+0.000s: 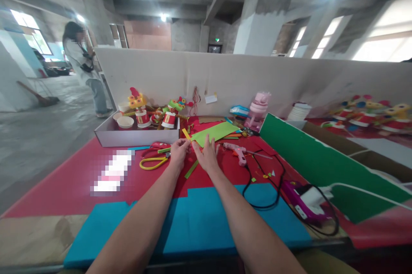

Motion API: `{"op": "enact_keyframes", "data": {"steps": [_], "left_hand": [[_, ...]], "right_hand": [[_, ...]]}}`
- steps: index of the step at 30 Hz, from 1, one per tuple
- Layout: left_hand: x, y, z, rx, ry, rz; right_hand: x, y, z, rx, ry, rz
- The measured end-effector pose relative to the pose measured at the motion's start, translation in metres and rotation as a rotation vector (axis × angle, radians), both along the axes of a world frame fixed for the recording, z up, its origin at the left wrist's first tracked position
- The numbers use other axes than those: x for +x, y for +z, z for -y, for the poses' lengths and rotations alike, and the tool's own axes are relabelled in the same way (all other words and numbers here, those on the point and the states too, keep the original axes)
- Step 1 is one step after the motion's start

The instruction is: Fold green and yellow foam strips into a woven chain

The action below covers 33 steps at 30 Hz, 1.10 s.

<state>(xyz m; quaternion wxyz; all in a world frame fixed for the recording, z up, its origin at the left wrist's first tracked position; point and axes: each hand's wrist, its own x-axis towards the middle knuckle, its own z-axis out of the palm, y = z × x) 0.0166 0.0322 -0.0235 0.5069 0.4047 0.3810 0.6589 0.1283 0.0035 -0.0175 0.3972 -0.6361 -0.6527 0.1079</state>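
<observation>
My left hand (179,152) has its fingertips pinched together at the lower end of a yellow paper strip (186,133), which sticks up from them. Beside it, my right hand (207,155) is open, fingers stretched out at the near edge of a light green paper sheet (222,130). Whether those fingers press on the sheet, I cannot tell. Yellow-handled scissors (153,163) lie just left of my left hand, their blades partly hidden by it. A pink glue gun (238,152) rests to the right, and a narrow green strip (191,170) lies between my forearms.
A white box (138,137) with paper cups and decorated cup figures stands at the left. Rightward are a green board (322,162), a purple power strip (305,205) and looping black cable. Blue sheets (199,222) cover the front edge. A person (85,64) stands beyond the partition's left end.
</observation>
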Motion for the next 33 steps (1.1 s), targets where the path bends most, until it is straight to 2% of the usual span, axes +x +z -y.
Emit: {"op": "enact_keyframes", "data": {"steps": [5, 7, 11, 13, 20, 23, 26, 33], "left_hand": [[0.0, 0.002, 0.003, -0.008, -0.03, 0.011], [0.0, 0.003, 0.003, -0.012, -0.034, 0.019], [-0.001, 0.003, 0.003, -0.021, -0.037, 0.049], [-0.001, 0.002, 0.002, -0.026, -0.029, 0.048], [0.0, 0.001, 0.0, -0.04, -0.027, 0.057], [0.0, 0.002, 0.001, -0.049, -0.052, 0.08], [0.0, 0.002, 0.002, -0.05, -0.074, 0.088], [0.0, -0.001, 0.0, -0.046, -0.09, 0.066]], "right_hand": [[0.0, -0.003, -0.002, 0.072, 0.102, -0.183], [0.001, -0.004, -0.003, 0.099, 0.114, -0.189], [0.002, -0.005, -0.005, 0.082, 0.03, -0.063], [0.003, -0.004, -0.005, 0.075, -0.006, -0.071], [0.008, 0.005, -0.003, 0.132, 0.08, -0.323], [0.009, 0.002, -0.006, 0.197, 0.023, -0.206], [0.01, -0.002, -0.009, 0.185, 0.009, -0.067], [0.01, 0.0, -0.004, 0.165, -0.006, -0.075]]}}
